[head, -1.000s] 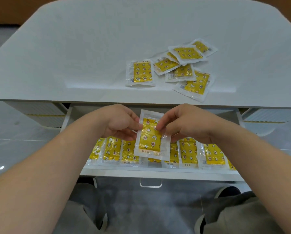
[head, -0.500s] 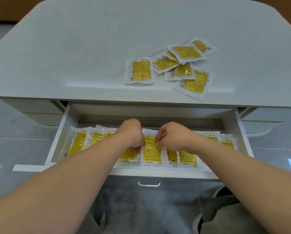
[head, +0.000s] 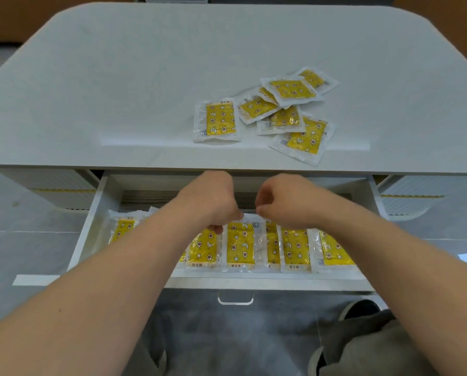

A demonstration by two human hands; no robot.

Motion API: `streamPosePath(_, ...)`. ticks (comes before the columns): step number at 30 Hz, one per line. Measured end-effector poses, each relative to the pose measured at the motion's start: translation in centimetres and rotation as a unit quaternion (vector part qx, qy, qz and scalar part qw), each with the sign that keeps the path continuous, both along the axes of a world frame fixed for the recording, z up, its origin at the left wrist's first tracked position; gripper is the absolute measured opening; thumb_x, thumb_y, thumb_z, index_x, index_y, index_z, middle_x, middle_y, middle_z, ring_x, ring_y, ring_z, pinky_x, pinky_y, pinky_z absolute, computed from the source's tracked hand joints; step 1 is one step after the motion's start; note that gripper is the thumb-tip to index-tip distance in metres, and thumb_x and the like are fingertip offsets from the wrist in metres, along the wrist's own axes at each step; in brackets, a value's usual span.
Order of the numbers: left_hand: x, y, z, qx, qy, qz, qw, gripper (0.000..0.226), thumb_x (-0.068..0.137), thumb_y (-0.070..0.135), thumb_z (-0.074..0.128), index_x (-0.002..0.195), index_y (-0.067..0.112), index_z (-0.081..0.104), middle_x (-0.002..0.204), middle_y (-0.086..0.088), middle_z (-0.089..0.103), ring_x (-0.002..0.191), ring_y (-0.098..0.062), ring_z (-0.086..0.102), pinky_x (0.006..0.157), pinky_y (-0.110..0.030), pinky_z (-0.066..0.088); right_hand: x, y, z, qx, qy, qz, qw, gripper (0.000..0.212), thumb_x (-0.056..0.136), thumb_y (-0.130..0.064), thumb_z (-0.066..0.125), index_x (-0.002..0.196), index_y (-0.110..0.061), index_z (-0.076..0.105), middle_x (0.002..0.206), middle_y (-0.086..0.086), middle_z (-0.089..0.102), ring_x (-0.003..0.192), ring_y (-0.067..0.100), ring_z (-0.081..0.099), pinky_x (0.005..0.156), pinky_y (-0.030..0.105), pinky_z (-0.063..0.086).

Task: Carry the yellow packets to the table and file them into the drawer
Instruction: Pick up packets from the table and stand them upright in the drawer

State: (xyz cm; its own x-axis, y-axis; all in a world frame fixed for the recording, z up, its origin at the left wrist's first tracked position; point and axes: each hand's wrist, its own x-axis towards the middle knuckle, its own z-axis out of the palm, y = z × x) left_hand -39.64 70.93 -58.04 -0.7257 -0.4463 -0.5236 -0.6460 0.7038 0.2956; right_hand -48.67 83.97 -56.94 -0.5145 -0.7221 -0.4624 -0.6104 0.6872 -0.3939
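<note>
Packet (head: 240, 246) is held at middle of drawer (head: 254, 284), top edge pinched in grip of left hand (head: 213, 202) & right hand (head: 284, 202). Should be levelled w/ row before release. Loose packets (head: 281, 112) are left on worktop (head: 118, 90) beyond drawer.

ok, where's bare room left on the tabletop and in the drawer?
Tabletop: left half bare, from the left edge to the lone packet; far strip behind the pile. Pile crowds the right front. Drawer: packet row fills the front; left hand and right hand pinch its middle packet.
</note>
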Motion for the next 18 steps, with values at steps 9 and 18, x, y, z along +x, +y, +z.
streamPosePath(9, -1.2, -1.4, 3.2, -0.201, 0.235, 0.046, 0.95, 0.025, 0.098, 0.045, 0.057, 0.095, 0.022, 0.064, 0.088, 0.003, 0.065, 0.087, -0.022, 0.062, 0.068, -0.032, 0.045, -6.1, 1.6, 3.6, -0.124, 0.086, -0.228, 0.962, 0.031, 0.098, -0.037, 0.057, 0.094, -0.009, 0.07, 0.084, 0.007, 0.074, 0.079, 0.026, 0.072, 0.068, 0.034, 0.054)
streamPosePath(18, -2.4, -3.4, 0.4, -0.245, 0.128, -0.089, 0.957, 0.064, 0.104, 0.057, 0.029, 0.156, 0.019, 0.03, 0.168, -0.002, 0.019, 0.153, -0.029, 0.018, 0.116, -0.05, 0.029, -7.3, 1.2, 1.9, -0.029, 0.191, -0.185, 0.964, 0.04, 0.105, -0.048, 0.037, 0.133, -0.031, 0.061, 0.128, 0.005, 0.064, 0.114, 0.03, 0.06, 0.076, 0.038, 0.043)
